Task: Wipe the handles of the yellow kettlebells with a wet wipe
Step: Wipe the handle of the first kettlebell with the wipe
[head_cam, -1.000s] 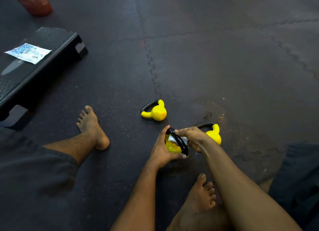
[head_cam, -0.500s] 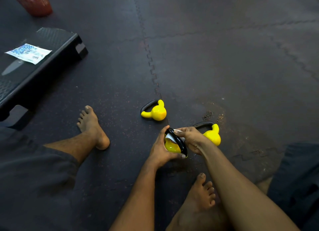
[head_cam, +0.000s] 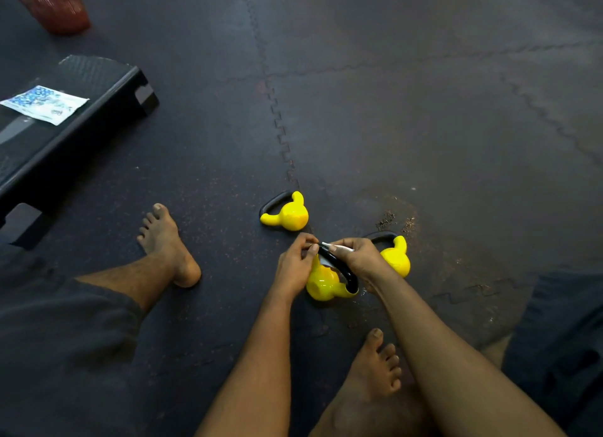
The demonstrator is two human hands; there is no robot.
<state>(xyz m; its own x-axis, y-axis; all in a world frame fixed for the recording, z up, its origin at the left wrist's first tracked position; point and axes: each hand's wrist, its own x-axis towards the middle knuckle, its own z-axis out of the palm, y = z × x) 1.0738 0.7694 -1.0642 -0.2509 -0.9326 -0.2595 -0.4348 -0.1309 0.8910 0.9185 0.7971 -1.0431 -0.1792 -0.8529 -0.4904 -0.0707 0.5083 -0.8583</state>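
Note:
Three small yellow kettlebells with black handles lie on the dark floor mat. The nearest kettlebell [head_cam: 323, 283] is tilted between my hands, its black handle [head_cam: 341, 268] facing up. My left hand [head_cam: 295, 265] grips the handle's far end. My right hand [head_cam: 354, 257] pinches a white wet wipe [head_cam: 339, 248] against the handle's top. A second kettlebell [head_cam: 288, 214] lies on its side just beyond my left hand. The third kettlebell [head_cam: 396, 257] sits behind my right hand, partly hidden by it.
A black step platform [head_cam: 81, 117] stands at the left with a wet-wipe packet [head_cam: 44, 104] on it. A red mesh basket [head_cam: 52, 4] is at the top left. My bare feet [head_cam: 166, 244] rest on the mat near the kettlebells. Dirt specks [head_cam: 391, 219] lie beyond.
My left hand slid from the kettlebell's body up to the handle's far end. The kettlebell tipped so more yellow body shows. My right hand moved the wipe to the handle's top.

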